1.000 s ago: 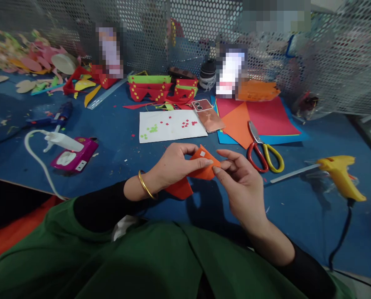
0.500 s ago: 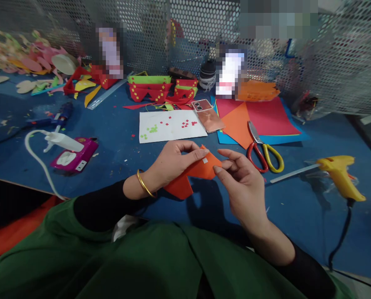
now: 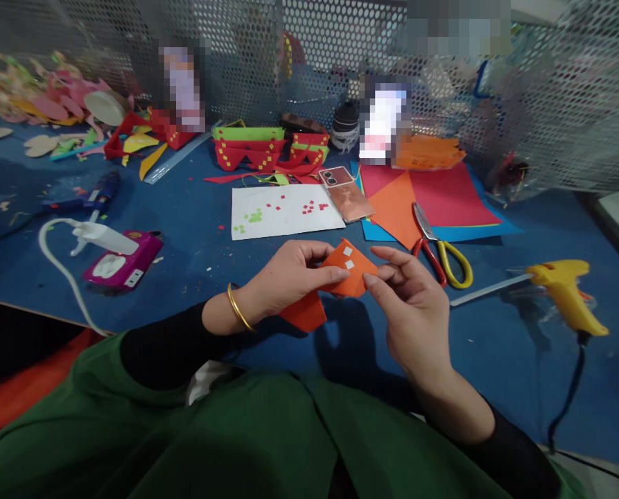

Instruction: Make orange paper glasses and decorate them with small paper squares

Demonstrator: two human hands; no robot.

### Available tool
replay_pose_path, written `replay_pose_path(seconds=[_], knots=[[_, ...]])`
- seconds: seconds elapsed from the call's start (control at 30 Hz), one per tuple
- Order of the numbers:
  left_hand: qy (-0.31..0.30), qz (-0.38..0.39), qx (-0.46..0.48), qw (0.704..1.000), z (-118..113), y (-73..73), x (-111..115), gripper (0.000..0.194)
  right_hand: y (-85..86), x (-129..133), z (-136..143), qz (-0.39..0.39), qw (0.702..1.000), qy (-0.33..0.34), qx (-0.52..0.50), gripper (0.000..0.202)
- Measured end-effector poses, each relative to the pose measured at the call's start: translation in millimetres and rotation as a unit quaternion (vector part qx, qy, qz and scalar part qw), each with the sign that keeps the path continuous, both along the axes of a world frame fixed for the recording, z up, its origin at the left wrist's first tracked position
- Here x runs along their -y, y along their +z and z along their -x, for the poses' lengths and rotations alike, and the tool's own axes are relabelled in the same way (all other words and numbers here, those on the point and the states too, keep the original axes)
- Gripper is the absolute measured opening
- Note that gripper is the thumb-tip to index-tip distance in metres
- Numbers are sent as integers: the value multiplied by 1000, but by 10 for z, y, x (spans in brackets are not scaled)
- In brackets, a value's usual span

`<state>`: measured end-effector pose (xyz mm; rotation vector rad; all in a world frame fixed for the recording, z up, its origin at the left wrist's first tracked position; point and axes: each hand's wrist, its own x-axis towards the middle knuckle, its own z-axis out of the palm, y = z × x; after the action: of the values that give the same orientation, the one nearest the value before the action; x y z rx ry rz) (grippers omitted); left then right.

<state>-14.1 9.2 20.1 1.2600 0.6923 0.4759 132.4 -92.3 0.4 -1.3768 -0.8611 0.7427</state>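
An orange paper piece (image 3: 309,312) with two small white squares on its right part is held above the blue table. My left hand (image 3: 291,277) pinches it from the left, thumb on its face just below the squares. At its right corner, my right hand (image 3: 410,305) grips the edge between thumb and fingers. Beyond my hands lies a white sheet (image 3: 283,225) with small green and red paper bits on it. Scissors (image 3: 430,232) with one red and one yellow handle rest behind my right hand.
A yellow glue gun (image 3: 566,284) lies at the right, its cord running down. At the left is a purple power strip (image 3: 143,260) with a white plug. Red paper masks (image 3: 249,154), a phone (image 3: 348,194) and coloured sheets (image 3: 455,197) are farther back.
Two white squares now show on the orange paper, where one showed before. My left thumb has shifted lower on it, and my right hand has moved slightly right.
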Motion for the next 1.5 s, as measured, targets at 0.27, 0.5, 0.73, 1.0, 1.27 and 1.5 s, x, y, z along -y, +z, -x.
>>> replay_pose_path(seconds=[0.27, 0.5, 0.73, 1.0, 1.27, 1.5], knots=[[7, 11, -16, 1000, 1, 18, 24, 10, 1, 25, -29, -54, 962, -66, 260, 28], [4, -17, -30, 999, -5, 43, 74, 9, -30, 18, -43, -117, 874, -102, 460, 12], [5, -25, -21, 999, -18, 22, 91, 9, -76, 19, -35, -110, 842, -119, 515, 8], [-1, -63, -39, 997, -17, 6, 109, 10, -70, 14, -23, -86, 866, -117, 478, 2], [11, -62, -32, 998, -22, -15, 101, 10, -76, 12, -11, -90, 862, -116, 486, 4], [12, -73, -43, 996, -28, -37, 106, 12, -81, 13, -18, -102, 851, -123, 501, 4]])
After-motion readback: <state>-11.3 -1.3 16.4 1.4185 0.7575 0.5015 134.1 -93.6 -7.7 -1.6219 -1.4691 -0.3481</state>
